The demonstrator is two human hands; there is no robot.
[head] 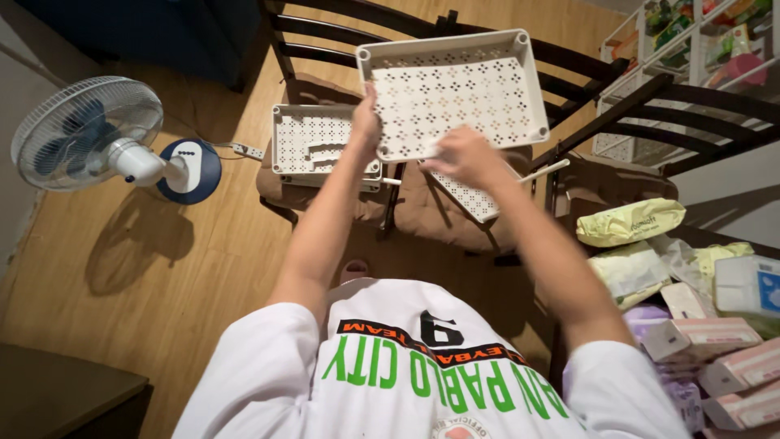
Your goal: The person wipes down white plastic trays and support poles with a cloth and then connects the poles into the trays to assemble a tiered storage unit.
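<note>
Item: white perforated tray (pixel 455 89), held up over the cushioned chair (pixel 422 207), far centre.
Grip: your left hand (pixel 365 122) is clamped on its near-left edge; your right hand (pixel 463 154) pinches the near edge.
Orientation: long axis left to right, open face tilted toward you.
Risk: edge-only holds; it could likely slip onto the second tray (pixel 313 142) below-left.

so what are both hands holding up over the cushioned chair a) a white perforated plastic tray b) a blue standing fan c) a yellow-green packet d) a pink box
a: the left hand and right hand both grip the near edge of the white perforated plastic tray, raised above the brown cushioned chair.
</note>
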